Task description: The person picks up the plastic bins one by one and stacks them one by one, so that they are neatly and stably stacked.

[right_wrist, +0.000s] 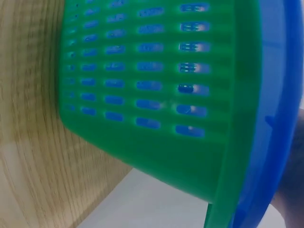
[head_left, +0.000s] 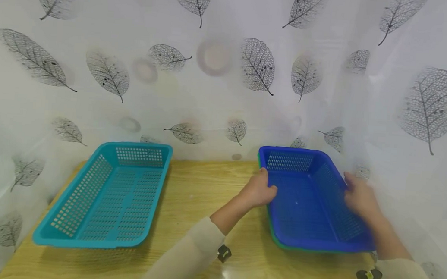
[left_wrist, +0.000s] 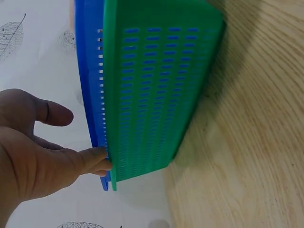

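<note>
Blue basket [head_left: 296, 205]: rect., plastic, rounded corners, smooth rim, slotted walls; at approx. 4 o'clock in the head view, nested in a green basket [right_wrist: 169, 95] of sim. shape. Green one is mostly hidden in that view, just a thin edge at the blue rim's 7–9 o'clock side; wrist views show its outer walls w/ rows of short horiz. slots, blue visible thru them. Its rim sits just below the blue rim. Teal basket [head_left: 126, 202] at approx. 8 o'clock, upright, well apart from the other two, w/ perforated walls & slotted floor.

Worktop [head_left: 203, 198]: light yellow-brown wood grain, bright glare spot nr 6 o'clock. Behind & at both sides, white sheeting [head_left: 218, 100] w/ dark skeleton-leaf prints [head_left: 257, 66] & some faint rings. Small dark obj. w/ yellow mark [head_left: 368, 278] by the R wrist; sim. one by the L.

L hand [head_left: 258, 189] at blue basket's 9–10 o'clock side: grips the rim, fingers on the outside, thumb spread away from them on the inner side. R hand [head_left: 361, 200] at its 3 o'clock side, blurred, by the rim; R wrist view hides most of it, so can't tell if it's gripping. Both arms in pale sleeves [head_left: 188, 258].
</note>
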The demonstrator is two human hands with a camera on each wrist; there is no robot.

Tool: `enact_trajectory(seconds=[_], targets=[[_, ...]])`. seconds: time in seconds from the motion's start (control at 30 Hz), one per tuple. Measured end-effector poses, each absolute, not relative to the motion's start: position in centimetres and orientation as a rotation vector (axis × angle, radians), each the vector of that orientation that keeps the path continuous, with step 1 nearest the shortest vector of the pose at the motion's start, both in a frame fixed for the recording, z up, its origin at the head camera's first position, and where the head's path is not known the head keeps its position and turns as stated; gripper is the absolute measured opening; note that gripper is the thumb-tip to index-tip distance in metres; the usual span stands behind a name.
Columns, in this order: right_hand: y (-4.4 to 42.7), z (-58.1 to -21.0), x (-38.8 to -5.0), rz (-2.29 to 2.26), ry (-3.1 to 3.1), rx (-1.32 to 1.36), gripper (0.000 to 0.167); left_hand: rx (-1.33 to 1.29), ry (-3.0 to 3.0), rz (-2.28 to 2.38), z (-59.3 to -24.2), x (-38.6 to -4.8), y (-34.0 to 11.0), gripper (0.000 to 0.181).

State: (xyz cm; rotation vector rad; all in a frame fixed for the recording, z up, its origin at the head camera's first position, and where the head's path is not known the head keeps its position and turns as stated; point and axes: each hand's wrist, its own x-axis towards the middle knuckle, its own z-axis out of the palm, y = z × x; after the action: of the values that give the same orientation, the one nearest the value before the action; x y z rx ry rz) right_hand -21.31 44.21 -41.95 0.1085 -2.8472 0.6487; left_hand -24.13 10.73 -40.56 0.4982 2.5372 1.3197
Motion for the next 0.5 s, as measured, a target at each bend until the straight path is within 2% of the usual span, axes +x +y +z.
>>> enact_trajectory(seconds=[0.5], targets=[[44.27, -42.31, -21.41, 0.647, -2.896, 0.029, 0.059, 0.49, 2.597, 1.114, -41.22, -23.67, 10.78, 0.086]])
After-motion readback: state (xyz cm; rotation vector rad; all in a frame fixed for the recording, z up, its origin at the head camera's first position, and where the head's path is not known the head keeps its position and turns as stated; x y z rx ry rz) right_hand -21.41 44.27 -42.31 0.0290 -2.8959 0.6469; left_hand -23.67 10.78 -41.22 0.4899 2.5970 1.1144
